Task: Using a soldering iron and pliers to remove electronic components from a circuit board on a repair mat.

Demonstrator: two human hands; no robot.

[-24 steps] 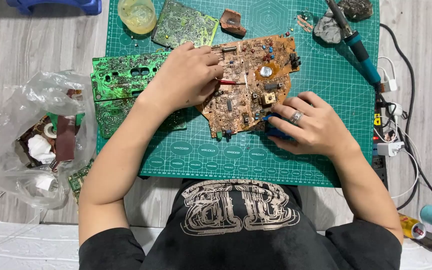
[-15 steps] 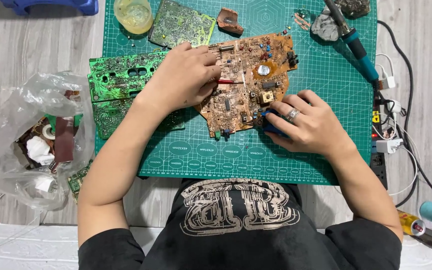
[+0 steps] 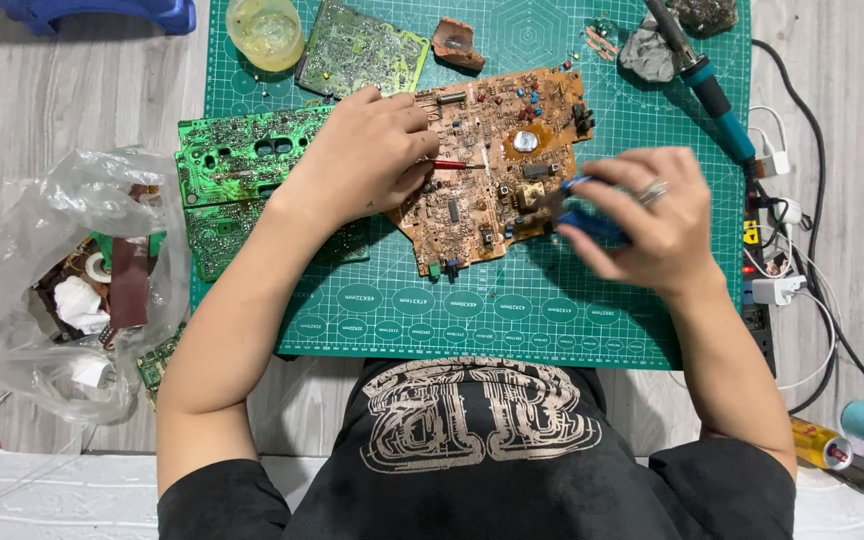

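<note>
A brown, irregularly shaped circuit board (image 3: 497,165), crowded with small components, lies flat near the middle of a green gridded cutting mat (image 3: 472,300). The person's left hand (image 3: 367,160) rests on the board's 9 o'clock edge, fingers curled and closed around a thin red-handled tool (image 3: 455,165) whose tip points across the board towards 3 o'clock. The right hand (image 3: 642,220) is at the board's 4 o'clock side, blurred, its fingers wrapped around blue-handled pliers (image 3: 587,215) whose nose reaches the board's edge. A ring shows on one finger.

At 9 o'clock from the brown board, partly under the left forearm, lie bright green circuit boards (image 3: 237,155) stacked on one another. At 11 o'clock sits another green circuit board (image 3: 357,50), tilted, and just beside it, further towards 10 o'clock, a round clear yellowish container (image 3: 265,30). At 12 o'clock is a small rust-brown fragment (image 3: 455,42). At 2 o'clock a soldering iron with a teal handle (image 3: 702,80) lies slantwise at the mat's edge, near a grey lump (image 3: 647,55).

Off the mat at 8 o'clock, a crumpled clear plastic bag (image 3: 62,270) holds scraps. At 3 o'clock, beyond the mat, white plugs and cables (image 3: 777,290) sit on the grey wooden floor (image 3: 72,100).
</note>
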